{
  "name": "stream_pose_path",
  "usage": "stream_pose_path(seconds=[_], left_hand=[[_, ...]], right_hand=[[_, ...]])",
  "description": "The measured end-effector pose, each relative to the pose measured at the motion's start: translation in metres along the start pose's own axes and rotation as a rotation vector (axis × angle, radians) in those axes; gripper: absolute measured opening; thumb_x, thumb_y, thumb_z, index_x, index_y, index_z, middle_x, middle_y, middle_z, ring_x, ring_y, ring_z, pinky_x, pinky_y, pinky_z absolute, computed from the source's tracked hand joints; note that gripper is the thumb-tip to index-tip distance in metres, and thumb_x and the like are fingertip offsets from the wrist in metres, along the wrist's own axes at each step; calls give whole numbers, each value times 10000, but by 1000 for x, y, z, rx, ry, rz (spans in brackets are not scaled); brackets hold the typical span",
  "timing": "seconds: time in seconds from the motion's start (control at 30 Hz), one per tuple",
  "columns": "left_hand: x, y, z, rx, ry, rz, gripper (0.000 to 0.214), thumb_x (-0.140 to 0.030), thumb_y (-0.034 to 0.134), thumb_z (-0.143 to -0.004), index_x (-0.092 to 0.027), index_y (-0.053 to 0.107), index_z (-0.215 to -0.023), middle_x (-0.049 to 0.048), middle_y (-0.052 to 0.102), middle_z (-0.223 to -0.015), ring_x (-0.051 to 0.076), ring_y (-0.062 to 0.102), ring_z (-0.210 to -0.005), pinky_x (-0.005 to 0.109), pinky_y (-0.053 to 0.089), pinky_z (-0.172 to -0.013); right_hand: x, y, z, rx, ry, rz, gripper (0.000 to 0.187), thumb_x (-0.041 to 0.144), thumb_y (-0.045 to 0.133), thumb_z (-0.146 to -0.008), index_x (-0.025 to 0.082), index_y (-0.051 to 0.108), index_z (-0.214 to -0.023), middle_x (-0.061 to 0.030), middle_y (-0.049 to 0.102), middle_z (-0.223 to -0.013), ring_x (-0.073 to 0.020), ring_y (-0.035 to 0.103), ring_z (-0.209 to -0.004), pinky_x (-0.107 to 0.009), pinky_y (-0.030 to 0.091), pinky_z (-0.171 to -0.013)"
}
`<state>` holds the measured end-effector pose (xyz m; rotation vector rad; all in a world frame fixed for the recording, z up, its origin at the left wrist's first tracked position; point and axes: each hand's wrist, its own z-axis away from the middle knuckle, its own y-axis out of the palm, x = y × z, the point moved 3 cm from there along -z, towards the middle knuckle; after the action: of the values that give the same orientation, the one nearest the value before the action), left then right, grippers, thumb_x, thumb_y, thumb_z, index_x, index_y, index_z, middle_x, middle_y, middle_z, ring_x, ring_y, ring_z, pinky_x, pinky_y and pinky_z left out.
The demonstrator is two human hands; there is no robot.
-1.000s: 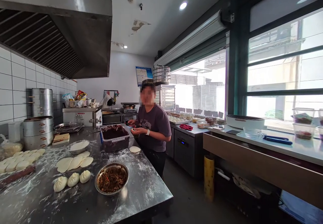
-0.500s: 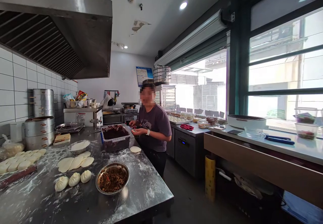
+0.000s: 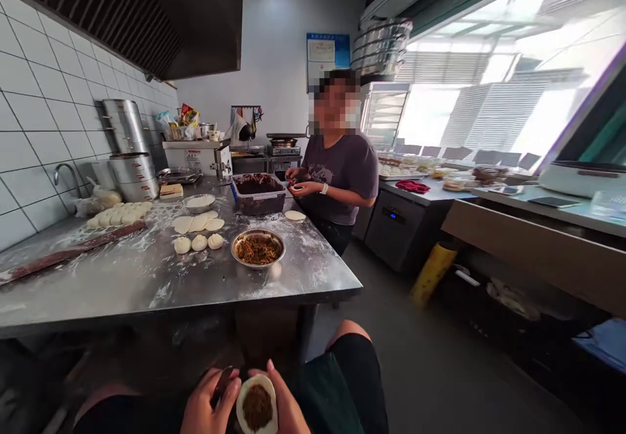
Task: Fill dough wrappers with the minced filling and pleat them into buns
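Low in the view, above my lap, my left hand (image 3: 210,400) is closed around a dark, narrow stick-like tool (image 3: 222,385); its working end is hidden. Beside it, my right hand (image 3: 287,403) cups a round dough wrapper (image 3: 241,408) with brown minced filling (image 3: 257,406) heaped in its middle. The left fingertips come close to the wrapper's edge; whether they touch cannot be made out. On the steel table (image 3: 195,284) ahead stands a metal bowl of similar filling (image 3: 258,249). Left of it sit three pleated buns (image 3: 199,243), with flat wrappers (image 3: 198,221) behind.
Across the table a co-worker (image 3: 345,167) holds a wrapper next to a tub of dark filling (image 3: 258,193). Dough pieces (image 3: 120,214), a long rolling pin (image 3: 73,249), a flour bowl (image 3: 198,202) and steamers (image 3: 133,176) occupy the left. A counter (image 3: 528,216) runs along the right.
The view has tilted down and turned left, bringing my hands, the filled wrapper and my knees into sight. The co-worker stays by the tub.
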<state>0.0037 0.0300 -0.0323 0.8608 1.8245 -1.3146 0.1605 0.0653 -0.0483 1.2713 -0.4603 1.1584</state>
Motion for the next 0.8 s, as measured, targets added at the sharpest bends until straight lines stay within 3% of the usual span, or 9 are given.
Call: stream_pose_path(seconds=[0.07,0.13,0.27,0.37,0.63,0.8], left_hand=[[9,-1,4,128,-32,43,409,-590,568,-965,-234,752,-1045,74,760,-1076,230,719,-1032,345,581,-945],[10,-3,6,191,-56,73,391,-579,566,-970,-235,743,-1026,65,753,-1039,219,718,-981,310,576,-903],[6,-4,6,178,-69,66,351,-531,533,-1003,-240,722,-1056,52,739,-1035,193,703,-944,282,563,-867],[8,-1,5,199,-77,54,316,-503,549,-1004,-278,716,-1150,41,738,-1130,185,704,-1017,268,558,-907],[17,4,0,268,-30,-45,235,-351,555,-1011,-313,727,-1167,22,726,-1147,181,697,-1058,270,561,-959],[5,0,-1,315,-16,-73,223,-303,542,-1017,-313,700,-1175,9,707,-1129,151,695,-1016,237,560,-906]], right_hand=[[-23,2,14,-15,111,-114,583,715,456,-937,183,657,-1070,-47,723,-872,-180,683,-765,-333,565,-676],[-28,3,22,-11,154,-174,540,694,534,-911,186,675,-1026,-46,733,-854,-178,680,-776,-303,537,-670],[-18,3,21,42,132,-170,388,509,759,-833,153,722,-982,-52,751,-895,-178,676,-834,-302,524,-778],[-17,3,18,94,101,-130,389,391,861,-755,151,730,-1032,-41,748,-905,-170,662,-839,-295,504,-794],[-28,0,12,161,103,-25,352,419,792,-825,179,686,-1061,-34,704,-924,-189,628,-835,-358,540,-744],[-27,-2,10,203,47,85,357,479,754,-844,177,655,-1006,-18,674,-858,-175,605,-752,-367,559,-704]])
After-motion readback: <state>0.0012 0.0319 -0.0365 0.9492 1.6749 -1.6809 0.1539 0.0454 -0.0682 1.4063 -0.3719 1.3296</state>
